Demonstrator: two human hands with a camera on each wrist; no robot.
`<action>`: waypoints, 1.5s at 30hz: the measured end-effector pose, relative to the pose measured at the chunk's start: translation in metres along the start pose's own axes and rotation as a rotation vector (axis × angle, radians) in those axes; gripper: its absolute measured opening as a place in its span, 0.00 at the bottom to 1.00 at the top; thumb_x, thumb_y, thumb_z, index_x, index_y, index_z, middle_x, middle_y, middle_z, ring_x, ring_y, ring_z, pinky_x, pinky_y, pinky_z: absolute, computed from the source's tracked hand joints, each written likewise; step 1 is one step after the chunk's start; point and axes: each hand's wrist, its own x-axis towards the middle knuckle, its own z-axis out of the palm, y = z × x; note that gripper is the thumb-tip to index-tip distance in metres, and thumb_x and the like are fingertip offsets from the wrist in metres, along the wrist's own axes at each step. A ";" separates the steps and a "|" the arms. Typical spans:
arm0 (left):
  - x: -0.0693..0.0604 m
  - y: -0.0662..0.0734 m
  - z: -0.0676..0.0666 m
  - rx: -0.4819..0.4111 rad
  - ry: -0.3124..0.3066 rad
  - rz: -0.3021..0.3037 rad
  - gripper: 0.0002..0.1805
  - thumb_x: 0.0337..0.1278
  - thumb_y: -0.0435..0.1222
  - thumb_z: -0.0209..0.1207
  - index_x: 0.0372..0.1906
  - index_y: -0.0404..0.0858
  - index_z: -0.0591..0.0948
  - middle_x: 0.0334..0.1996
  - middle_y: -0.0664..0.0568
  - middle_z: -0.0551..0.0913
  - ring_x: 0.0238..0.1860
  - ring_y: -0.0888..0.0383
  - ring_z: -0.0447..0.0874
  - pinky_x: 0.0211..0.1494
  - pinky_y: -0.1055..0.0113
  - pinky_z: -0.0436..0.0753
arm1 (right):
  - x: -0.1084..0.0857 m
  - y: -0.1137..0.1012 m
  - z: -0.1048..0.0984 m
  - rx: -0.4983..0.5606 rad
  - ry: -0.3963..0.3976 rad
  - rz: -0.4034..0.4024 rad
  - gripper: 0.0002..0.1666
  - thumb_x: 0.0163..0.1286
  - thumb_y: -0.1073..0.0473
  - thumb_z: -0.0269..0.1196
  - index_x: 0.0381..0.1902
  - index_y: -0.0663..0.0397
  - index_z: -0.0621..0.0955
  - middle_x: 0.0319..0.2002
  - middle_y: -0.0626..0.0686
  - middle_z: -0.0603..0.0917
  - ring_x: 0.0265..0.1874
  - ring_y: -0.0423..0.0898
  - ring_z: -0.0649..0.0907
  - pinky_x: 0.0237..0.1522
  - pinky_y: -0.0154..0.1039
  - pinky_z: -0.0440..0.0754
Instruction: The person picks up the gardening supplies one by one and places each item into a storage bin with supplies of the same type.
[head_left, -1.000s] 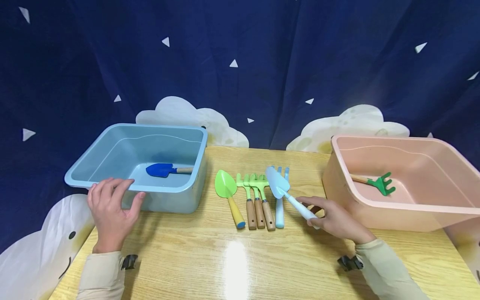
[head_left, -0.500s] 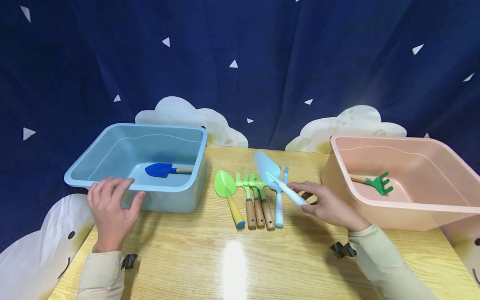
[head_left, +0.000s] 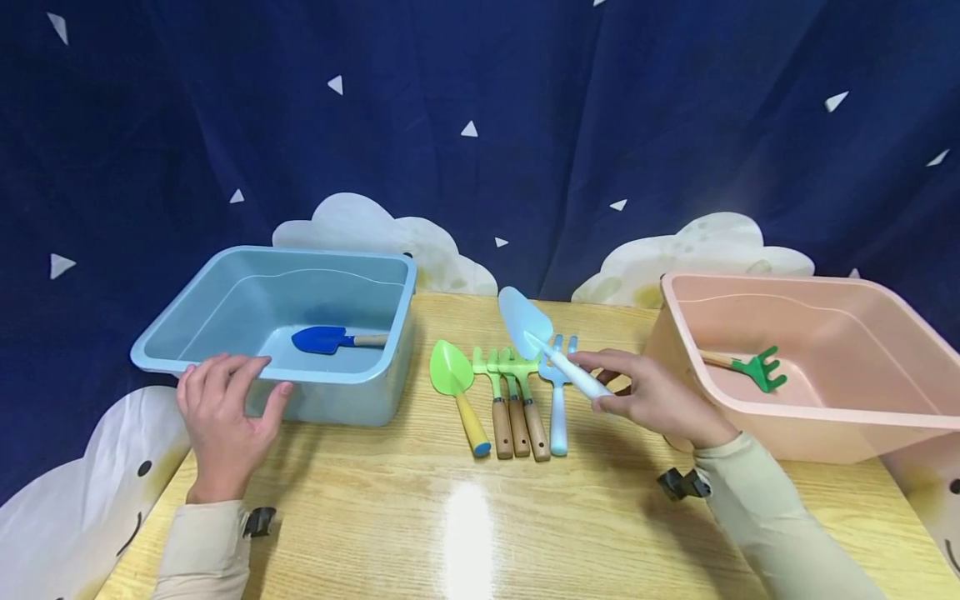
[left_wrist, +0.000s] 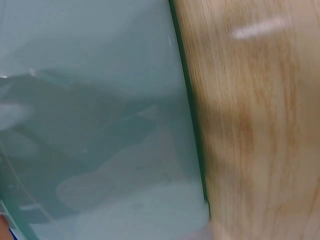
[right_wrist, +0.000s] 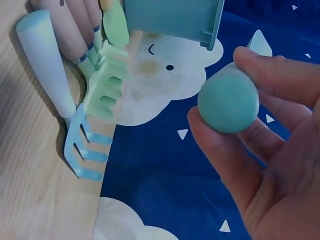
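Observation:
A light blue trowel [head_left: 523,321] is held by its pale handle in my right hand [head_left: 651,395], tilted, blade up and to the left, in the head view. In the right wrist view, thumb and fingers pinch the handle, whose round end [right_wrist: 228,103] faces the camera. Behind the trowel lies a light blue hand fork [head_left: 558,417]. To its left are several green hand forks [head_left: 519,425] with wooden handles and a green trowel [head_left: 452,369] with a yellow handle. My left hand [head_left: 227,421] rests at the front rim of the blue tub [head_left: 352,379], fingers over the edge.
Inside the blue tub lies a dark blue trowel [head_left: 321,339]. A pink tub [head_left: 795,433] stands at the right, with a green hand fork [head_left: 761,369] in it. The wooden table [head_left: 375,517] ends at a dark blue curtain [head_left: 525,150] with white clouds.
My right hand has moved up and to the left with the light blue trowel, whose blade now points farther toward the curtain. The left hand has stayed in place.

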 end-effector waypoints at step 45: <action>0.003 0.005 0.008 -0.035 0.083 -0.003 0.37 0.58 0.66 0.55 0.39 0.32 0.85 0.35 0.35 0.82 0.49 0.35 0.74 0.67 0.44 0.60 | 0.135 -0.088 -0.004 -0.096 -0.095 -0.094 0.34 0.62 0.70 0.67 0.66 0.43 0.78 0.60 0.50 0.83 0.42 0.45 0.88 0.45 0.41 0.82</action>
